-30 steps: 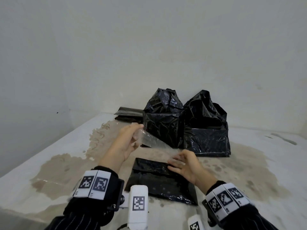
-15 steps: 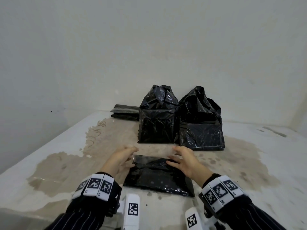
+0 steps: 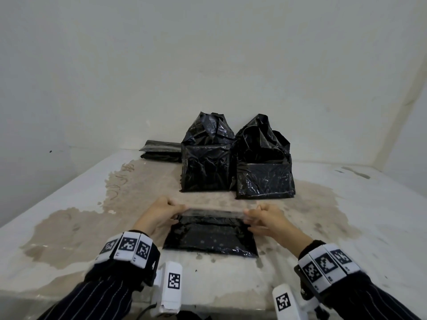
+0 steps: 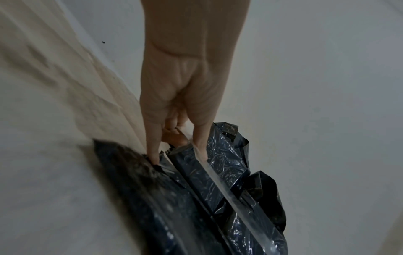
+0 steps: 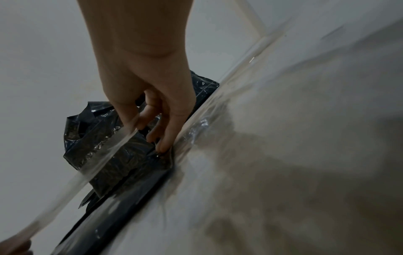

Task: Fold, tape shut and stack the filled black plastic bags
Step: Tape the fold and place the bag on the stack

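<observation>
Strip of clear tape (image 3: pixel 213 213) stretched taut between two hands, pinched at one end by the left hand (image 3: pixel 159 212) and at the other by the right hand (image 3: pixel 265 217). Directly beneath the tape, along its far edge: a flat folded black bag (image 3: pixel 211 236), lying on a stained white surface (image 3: pixel 69 227) between the wrists. Little fingers of both hands reaching down to the bag's far corners. Beyond the hands, well apart: two upright filled black bags (image 3: pixel 235 162) touching side by side, and a flat stack of bags (image 3: pixel 161 151) to their left.
</observation>
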